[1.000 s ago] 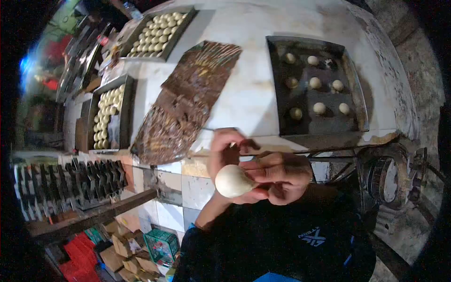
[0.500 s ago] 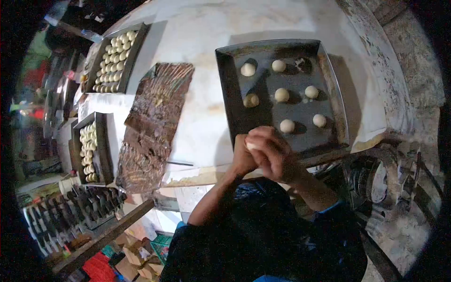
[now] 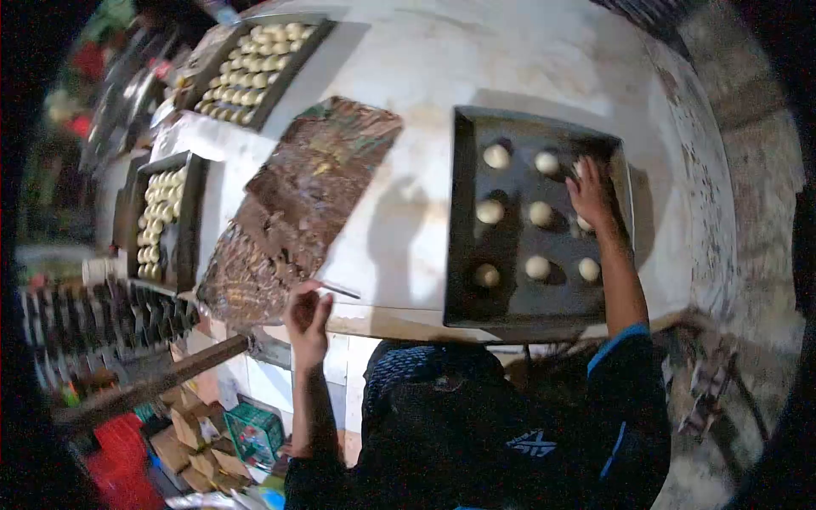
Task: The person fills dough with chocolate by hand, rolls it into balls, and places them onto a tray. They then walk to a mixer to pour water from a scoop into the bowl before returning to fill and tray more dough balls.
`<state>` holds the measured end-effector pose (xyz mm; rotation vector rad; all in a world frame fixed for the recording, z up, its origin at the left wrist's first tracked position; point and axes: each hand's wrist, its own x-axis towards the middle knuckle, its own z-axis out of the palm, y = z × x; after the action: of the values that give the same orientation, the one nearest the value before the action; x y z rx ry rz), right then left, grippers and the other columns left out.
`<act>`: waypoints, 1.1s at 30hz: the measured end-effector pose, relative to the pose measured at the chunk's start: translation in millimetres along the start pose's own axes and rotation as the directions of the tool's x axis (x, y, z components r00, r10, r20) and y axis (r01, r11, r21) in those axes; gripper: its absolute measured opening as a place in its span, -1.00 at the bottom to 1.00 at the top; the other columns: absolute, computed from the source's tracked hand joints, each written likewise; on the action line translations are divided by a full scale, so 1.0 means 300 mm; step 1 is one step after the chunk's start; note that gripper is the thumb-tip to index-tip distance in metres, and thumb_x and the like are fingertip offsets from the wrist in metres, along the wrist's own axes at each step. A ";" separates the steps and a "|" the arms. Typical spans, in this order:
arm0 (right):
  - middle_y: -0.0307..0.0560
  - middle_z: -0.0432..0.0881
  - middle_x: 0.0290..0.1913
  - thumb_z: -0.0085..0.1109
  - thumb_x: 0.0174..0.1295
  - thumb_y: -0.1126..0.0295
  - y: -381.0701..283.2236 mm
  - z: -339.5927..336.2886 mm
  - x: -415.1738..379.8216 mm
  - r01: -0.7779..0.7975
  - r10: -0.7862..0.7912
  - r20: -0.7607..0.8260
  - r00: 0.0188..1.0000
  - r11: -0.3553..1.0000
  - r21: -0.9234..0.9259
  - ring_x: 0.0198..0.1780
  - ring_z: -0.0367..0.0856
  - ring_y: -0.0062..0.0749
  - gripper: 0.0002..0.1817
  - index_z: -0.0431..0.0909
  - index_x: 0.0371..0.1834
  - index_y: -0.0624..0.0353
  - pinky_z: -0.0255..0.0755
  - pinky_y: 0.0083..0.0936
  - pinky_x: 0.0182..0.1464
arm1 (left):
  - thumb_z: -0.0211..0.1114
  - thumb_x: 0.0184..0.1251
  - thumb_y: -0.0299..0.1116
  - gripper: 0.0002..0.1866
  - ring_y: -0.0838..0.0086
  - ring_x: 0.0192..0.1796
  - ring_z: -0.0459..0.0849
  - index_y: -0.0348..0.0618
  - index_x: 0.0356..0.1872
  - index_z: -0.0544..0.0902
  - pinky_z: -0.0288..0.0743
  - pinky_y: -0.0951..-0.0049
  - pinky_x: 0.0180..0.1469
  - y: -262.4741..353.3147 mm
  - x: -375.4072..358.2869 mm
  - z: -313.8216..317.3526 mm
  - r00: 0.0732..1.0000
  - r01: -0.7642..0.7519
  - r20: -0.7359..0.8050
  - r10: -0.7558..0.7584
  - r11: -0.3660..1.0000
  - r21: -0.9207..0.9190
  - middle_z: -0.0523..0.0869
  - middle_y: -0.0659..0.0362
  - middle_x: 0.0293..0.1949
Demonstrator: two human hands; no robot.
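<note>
My right hand (image 3: 592,191) reaches into the far right corner of a dark metal tray (image 3: 459,212), palm down with its fingers stretched out. Under its fingertips a pale dough ball (image 3: 579,169) partly shows. Other round dough balls (image 3: 541,213) sit spaced in rows across the tray floor, one of them half hidden by my right wrist. At the front edge of the table my left hand (image 3: 308,323) has thumb and forefinger apart. Its fingertips are right at the near end of a thin stick-like tool (image 3: 342,291), beside a brown, crusted sheet (image 3: 297,208).
Two more trays on the left hold many dough balls: one far tray (image 3: 293,64) and one nearer tray (image 3: 189,221). Below the table's left side are a dark slatted rack (image 3: 110,319), a wooden beam (image 3: 183,374), a green crate (image 3: 255,433) and cardboard pieces.
My hands were together around dough over the tray's front edge. Now they are apart: the right with dough at the far right corner, the left beside the thin tool. The view has shifted.
</note>
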<state>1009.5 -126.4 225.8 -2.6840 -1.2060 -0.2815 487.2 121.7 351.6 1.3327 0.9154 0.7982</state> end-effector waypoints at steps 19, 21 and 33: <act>-0.03 0.61 -0.10 0.04 0.38 0.33 -0.795 -0.404 -0.174 0.145 0.102 -0.441 0.892 0.859 0.492 -0.12 0.63 -0.29 -0.76 0.61 -0.11 0.26 0.55 -0.39 -0.12 | 0.26 0.23 -0.21 -0.77 0.15 -0.02 0.50 -0.01 -0.15 0.69 0.24 0.15 0.12 0.062 0.465 -1.462 0.802 0.076 -0.161 0.574 0.170 0.983 0.62 0.00 -0.21; -0.01 0.61 -0.14 0.03 0.38 0.32 -0.851 -0.435 -0.176 -0.002 0.161 -0.381 0.910 0.923 0.384 -0.15 0.63 -0.27 -0.75 0.61 -0.11 0.28 0.54 -0.39 -0.14 | 0.23 0.20 -0.12 -0.73 0.09 0.00 0.48 0.02 -0.17 0.69 0.25 0.14 0.06 0.063 0.649 -1.638 0.834 0.154 -0.155 0.529 0.046 0.987 0.59 -0.01 -0.13; -0.05 0.53 -0.32 0.11 0.32 0.34 -1.135 -0.703 -0.172 0.146 -0.022 -0.450 0.893 0.959 0.243 -0.35 0.53 -0.36 -0.76 0.57 -0.27 0.35 0.44 -0.48 -0.30 | 0.27 0.08 -0.29 -0.75 0.13 -0.22 0.61 -0.18 -0.25 0.56 0.45 0.18 -0.15 -0.230 0.941 -1.665 0.824 0.100 -0.274 0.496 0.349 0.932 0.65 -0.03 -0.31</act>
<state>699.4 7.2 447.2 -2.1729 -1.1218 -0.6512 162.1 588.9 251.7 2.3523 1.8576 0.8835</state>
